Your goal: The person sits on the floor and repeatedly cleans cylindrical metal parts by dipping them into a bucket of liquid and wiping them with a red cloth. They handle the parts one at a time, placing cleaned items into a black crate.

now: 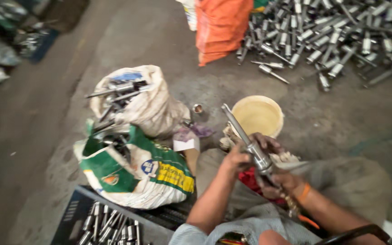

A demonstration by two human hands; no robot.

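Low centre of view: left hand [239,159] fingers curled round metal shaft [248,140], gripping near its collar; right hand [280,181] closed round lower end, whitish rag [286,159] pressed between. Shaft tilts toward 11 o'clock. At 12 o'clock from hands, yellow bucket [258,115]. At 9 o'clock, two sacks [137,168] holding shafts. At 7 o'clock, dark crate [105,222] partly filled. At 1 o'clock, big heap of shafts [332,36] on floor. Judgement: wiping under way, much left.

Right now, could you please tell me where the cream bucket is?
In the head view, the cream bucket stands on the floor right of centre, just beyond the metal shaft in both hands, below the pile of shafts.
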